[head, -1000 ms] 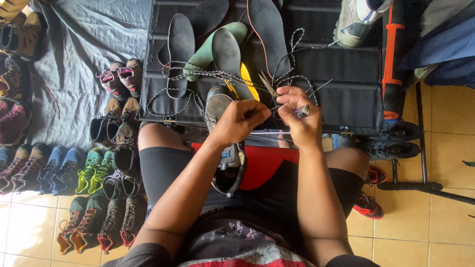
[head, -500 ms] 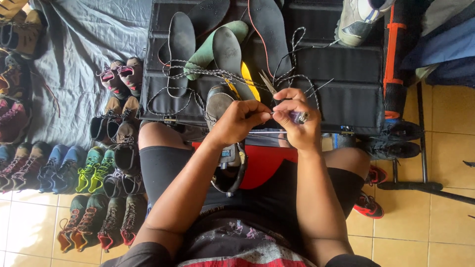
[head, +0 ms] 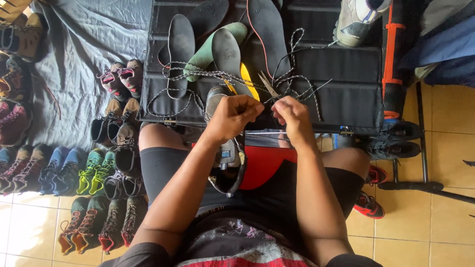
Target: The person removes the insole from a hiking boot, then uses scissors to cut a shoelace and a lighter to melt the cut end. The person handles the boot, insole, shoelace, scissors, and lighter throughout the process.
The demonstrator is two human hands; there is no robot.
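Rows of small hiking shoes [head: 74, 198] sit in pairs on the grey cloth [head: 74, 44] and floor tiles at far left, toes lined up as if sorted. On the black folding table [head: 341, 79] lie loose insoles [head: 180, 44] and speckled laces [head: 208, 74], spread within reach. The left hand [head: 232, 116] is closed, pinching something over a grey shoe [head: 225, 148] propped on the lap. The right hand [head: 292, 116] pinches a thin lace or thread taut; scissors [head: 267, 85] lie just beyond.
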